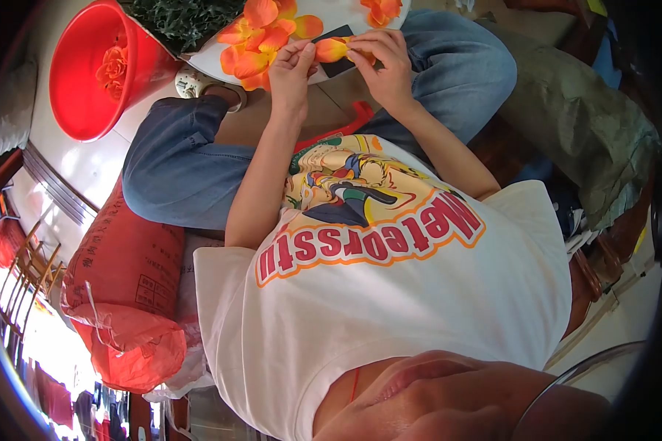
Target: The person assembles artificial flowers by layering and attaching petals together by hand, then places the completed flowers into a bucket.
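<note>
An orange-yellow petal piece [332,50] spans the gap between my two hands. My left hand [293,70] is closed, with thumb and fingertips pinched at its left end. On the other end, the fingers of my right hand [386,65] are closed round its narrow tip. Just left of the piece, a pile of orange petals [256,44] lies on a white surface [207,60], partly behind my left hand. A dark flat rectangle [337,69] shows beneath the petal piece. Another orange flower [382,12] rests at the top right of the white surface.
A red bucket [68,88] with orange flowers [113,67] inside stands at the upper left. Dark green foliage [180,22] is beside it. A red sack [129,257] lies at the left, and grey-green cloth [566,110] drapes at the right.
</note>
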